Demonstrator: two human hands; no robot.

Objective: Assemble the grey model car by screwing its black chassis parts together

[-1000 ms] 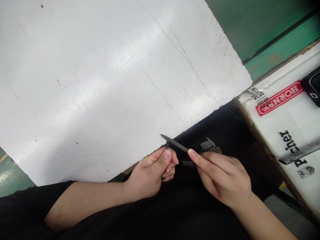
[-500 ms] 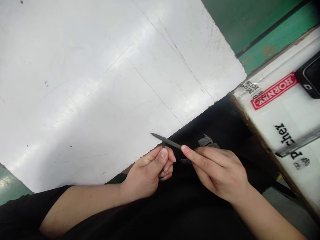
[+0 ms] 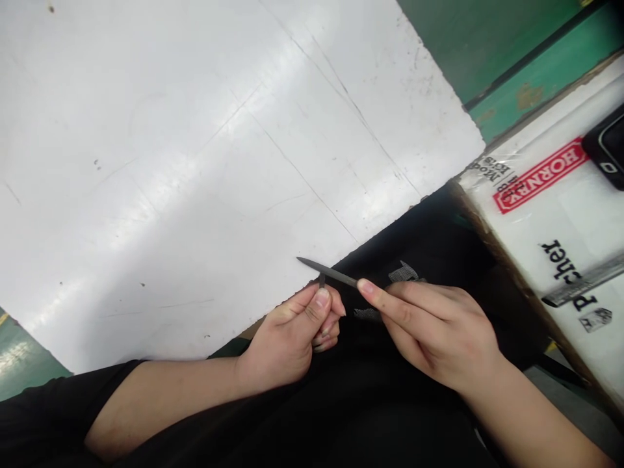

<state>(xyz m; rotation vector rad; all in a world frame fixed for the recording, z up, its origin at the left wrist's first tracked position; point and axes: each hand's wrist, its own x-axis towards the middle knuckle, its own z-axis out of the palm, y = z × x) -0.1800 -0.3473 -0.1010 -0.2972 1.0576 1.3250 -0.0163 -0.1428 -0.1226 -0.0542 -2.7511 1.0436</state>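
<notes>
My right hand (image 3: 433,325) grips a dark, pointed hand file (image 3: 327,270), index finger stretched along it and the tip aimed to the left over the white board's edge. Between the thumb and forefinger of my left hand (image 3: 297,328) is pinched a small dark piece (image 3: 322,281); only its narrow end shows above the thumb, so its kind cannot be made out. The file lies across that end and appears to touch it. Both hands are just off the near edge of the white tabletop (image 3: 195,195), in front of my dark clothing.
To the right, a white surface wrapped in clear plastic (image 3: 526,227) carries a red HORNBY label (image 3: 541,174). A black device (image 3: 607,148) lies on it at the frame's edge, with a dark strip (image 3: 580,286) lower down. Green floor (image 3: 468,39) shows beyond.
The file has slid slightly to the right with my right hand across the small piece. The whole view has also shifted a little; my left hand keeps its pinch.
</notes>
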